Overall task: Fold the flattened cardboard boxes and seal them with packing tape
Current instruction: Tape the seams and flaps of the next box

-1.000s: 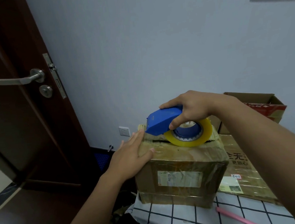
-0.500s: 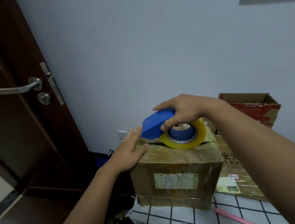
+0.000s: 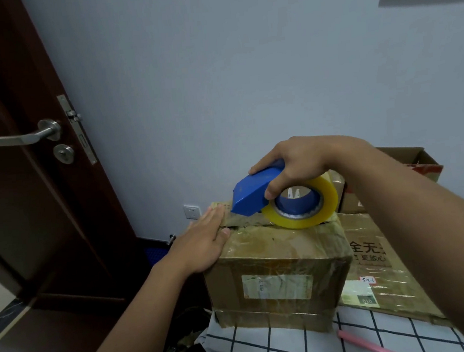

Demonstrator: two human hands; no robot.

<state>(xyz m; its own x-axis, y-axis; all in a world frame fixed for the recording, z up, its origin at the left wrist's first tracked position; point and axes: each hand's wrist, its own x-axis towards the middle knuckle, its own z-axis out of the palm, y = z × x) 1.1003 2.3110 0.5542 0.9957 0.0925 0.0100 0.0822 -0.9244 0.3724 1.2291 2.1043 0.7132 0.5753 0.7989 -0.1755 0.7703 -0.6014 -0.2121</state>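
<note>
Cardboard box [image 3: 278, 267] seems light and slide-prone, so we press its corner with flat left hand [image 3: 203, 243]; right hand [image 3: 291, 165] grips tape dispenser [image 3: 255, 193].

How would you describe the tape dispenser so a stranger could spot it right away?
Find the brown taped cardboard box standing on the checked white cloth. On its top sits the blue plastic tape dispenser, gripped by the right hand. Only it carries a yellowish tape roll.

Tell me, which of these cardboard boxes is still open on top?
The far box against the wall, with red print and raised flaps. The front box under the tape dispenser is closed; a third box lies beside it.
</note>
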